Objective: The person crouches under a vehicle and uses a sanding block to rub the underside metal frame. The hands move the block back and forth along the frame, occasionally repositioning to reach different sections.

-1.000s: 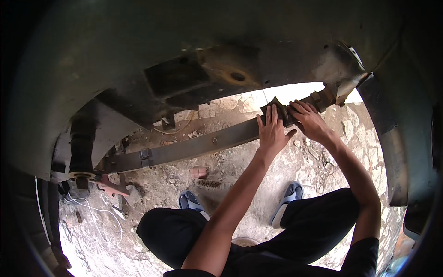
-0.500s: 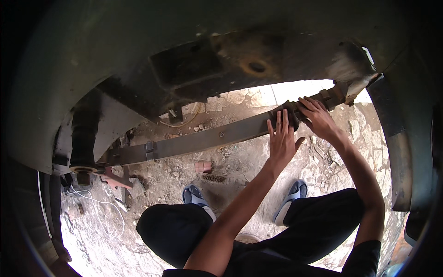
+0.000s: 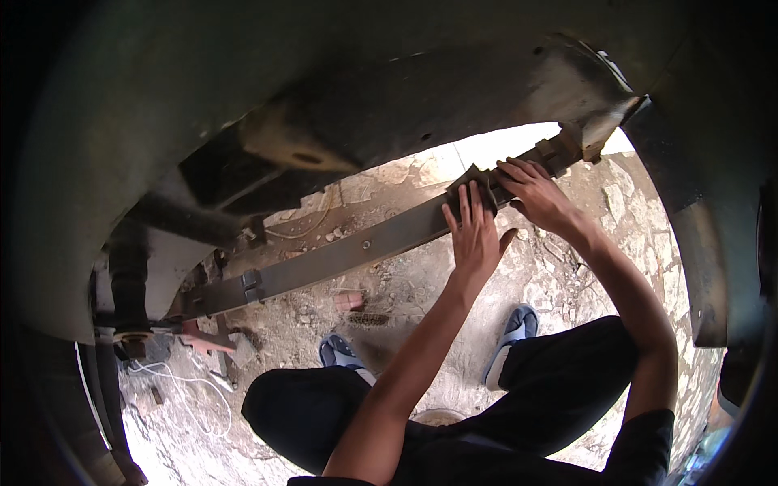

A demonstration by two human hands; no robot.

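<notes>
A long, dark leaf spring (image 3: 324, 263) slants across the view, lower at the left and higher at the right, beneath a vehicle body. My left hand (image 3: 474, 235) lies on it with fingers stretched flat and thumb apart. Under those fingers is a dark flat piece with a pointed corner (image 3: 468, 175); its material is not clear. Just to the right, my right hand (image 3: 536, 194) curls its fingers over the spring's upper edge, close to a bracket (image 3: 548, 151). A small bolt (image 3: 366, 245) and a metal clip (image 3: 252, 285) sit further left along the spring.
The dark vehicle body (image 3: 267, 73) arches overhead, with a hanging cylindrical part (image 3: 130, 283) at the left. A white cable (image 3: 190, 389) and a reddish brick piece (image 3: 349, 301) lie on the rubble-strewn ground (image 3: 405, 292). My slippered feet (image 3: 519, 324) stand below.
The whole view has shifted, so the spring and hands appear further left and the vehicle body looks different. Both hands stay at about the same place on the spring.
</notes>
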